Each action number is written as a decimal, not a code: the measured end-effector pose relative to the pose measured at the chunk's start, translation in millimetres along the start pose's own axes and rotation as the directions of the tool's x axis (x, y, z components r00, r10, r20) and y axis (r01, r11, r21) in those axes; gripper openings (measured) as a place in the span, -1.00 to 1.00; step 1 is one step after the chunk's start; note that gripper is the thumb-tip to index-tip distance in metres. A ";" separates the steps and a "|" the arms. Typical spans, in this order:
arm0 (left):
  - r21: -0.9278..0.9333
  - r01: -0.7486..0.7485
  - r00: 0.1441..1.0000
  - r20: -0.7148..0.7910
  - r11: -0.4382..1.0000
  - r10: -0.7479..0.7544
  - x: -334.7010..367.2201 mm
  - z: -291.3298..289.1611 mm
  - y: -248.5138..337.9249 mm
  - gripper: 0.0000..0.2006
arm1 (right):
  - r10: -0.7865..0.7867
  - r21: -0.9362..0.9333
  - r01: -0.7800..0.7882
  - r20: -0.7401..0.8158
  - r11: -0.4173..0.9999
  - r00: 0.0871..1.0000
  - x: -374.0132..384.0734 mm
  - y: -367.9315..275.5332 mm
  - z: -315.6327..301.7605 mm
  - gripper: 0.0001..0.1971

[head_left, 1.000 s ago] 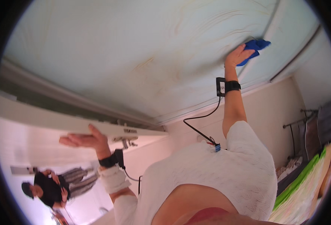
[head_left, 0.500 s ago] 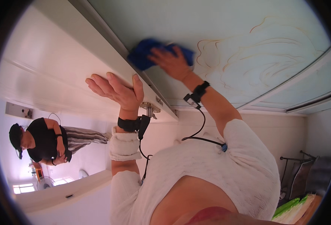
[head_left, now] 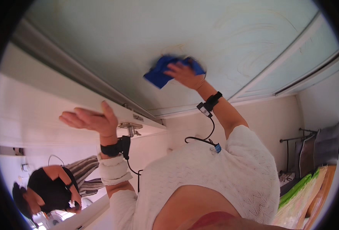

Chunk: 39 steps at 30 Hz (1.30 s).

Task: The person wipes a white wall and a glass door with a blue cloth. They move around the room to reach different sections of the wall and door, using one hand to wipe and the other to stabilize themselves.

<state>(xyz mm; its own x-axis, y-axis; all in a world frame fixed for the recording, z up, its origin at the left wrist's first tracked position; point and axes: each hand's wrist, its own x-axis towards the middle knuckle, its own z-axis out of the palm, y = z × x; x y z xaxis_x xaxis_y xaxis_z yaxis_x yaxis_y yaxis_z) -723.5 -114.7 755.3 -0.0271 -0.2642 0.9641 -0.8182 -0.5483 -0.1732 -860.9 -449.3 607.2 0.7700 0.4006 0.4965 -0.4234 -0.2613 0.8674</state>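
Note:
With spread fingers, my right hand (head_left: 186, 76) presses a crumpled blue cloth (head_left: 158, 76) against a pale greenish glass panel (head_left: 112, 42) that bears faint curved line patterns. The cloth bunches out past the fingers on both sides. My left hand (head_left: 90, 119) rests open against the white door (head_left: 31, 96), thumb raised by its edge and no object in it. Close to that wrist, a metal door handle and lock (head_left: 131, 127) sits on the door's edge. Black straps with cables circle both wrists.
At the lower left stands a person (head_left: 52, 188) in a black top and striped trousers, both hands together. A dark folding chair (head_left: 311, 149) leans by the right wall, above a green-patterned item (head_left: 300, 191). A white frame bar (head_left: 277, 73) borders the glass.
The view has shifted, showing more of the glass. My right hand has slid the cloth across the panel away from the door. My left hand stays open at the door, nearer its handle.

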 end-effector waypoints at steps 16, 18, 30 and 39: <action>-0.166 0.042 0.999 0.039 0.985 -0.036 -7.5 1.5 -9.2 -0.12 | 0.756 0.456 -0.611 0.273 -0.646 -0.595 -175.9 98.1 78.2 -0.26; -0.111 0.024 0.999 0.032 0.994 -0.021 -8.8 1.6 -10.7 -0.13 | 0.796 0.362 -0.710 0.311 -0.604 -0.519 -148.2 68.9 60.3 -0.21; -0.049 -0.009 0.999 0.037 0.999 0.011 -8.4 0.6 -10.3 -0.13 | 0.458 0.630 -0.608 0.410 0.483 0.789 70.9 -80.9 -23.3 -0.47; -0.033 0.023 0.998 0.064 0.999 -0.021 -9.3 1.8 -6.0 -0.13 | -0.440 -0.988 0.155 0.130 0.020 0.888 93.3 -121.0 -29.0 -0.42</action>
<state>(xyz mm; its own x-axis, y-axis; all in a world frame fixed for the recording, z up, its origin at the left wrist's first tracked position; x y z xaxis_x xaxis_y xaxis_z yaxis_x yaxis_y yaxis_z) -717.4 -110.5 747.1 0.0274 -0.3029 0.9526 -0.8369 -0.5281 -0.1438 -751.6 -354.8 549.4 0.9327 0.3565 0.0552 -0.3607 0.9242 0.1256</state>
